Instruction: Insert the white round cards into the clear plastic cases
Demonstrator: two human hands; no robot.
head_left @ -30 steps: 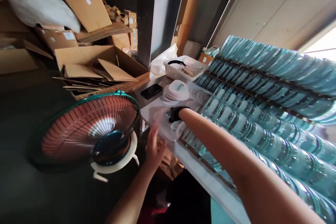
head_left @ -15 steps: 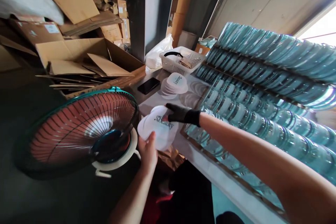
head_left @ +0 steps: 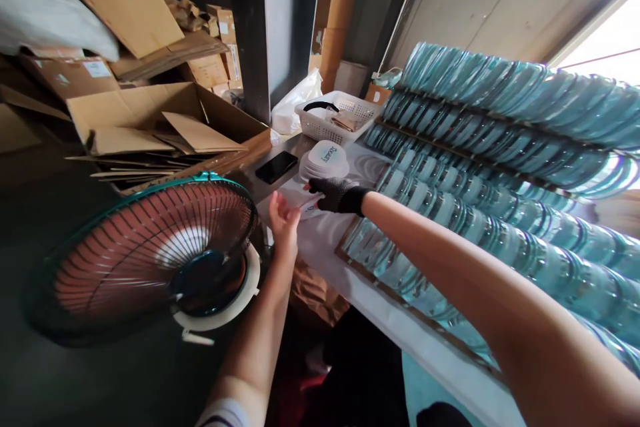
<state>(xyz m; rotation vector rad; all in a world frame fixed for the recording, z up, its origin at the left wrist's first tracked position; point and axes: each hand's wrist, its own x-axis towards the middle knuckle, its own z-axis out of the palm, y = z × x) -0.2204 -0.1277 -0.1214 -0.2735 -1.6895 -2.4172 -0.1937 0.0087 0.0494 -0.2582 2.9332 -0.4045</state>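
1. Right hand (head_left: 336, 195): covered by a black knitted glove ending at the wrist; the forearm beyond it is bare, with no sleeve in view.
2. Left hand (head_left: 283, 219): bare, ungloved.
3. Left arm: bare to the elbow, where a white sleeve edge with a dark stripe shows.

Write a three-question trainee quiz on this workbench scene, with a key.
1. True or false: the right hand wears a dark glove.
2. What lies on the table between the cardboard box and the stack of white printed lids? A) a phone B) scissors C) a cup
3. What stands at the table's left end, in front of the bare left hand?

Key: 1 true; 2 A, the black phone; 3 the fan.
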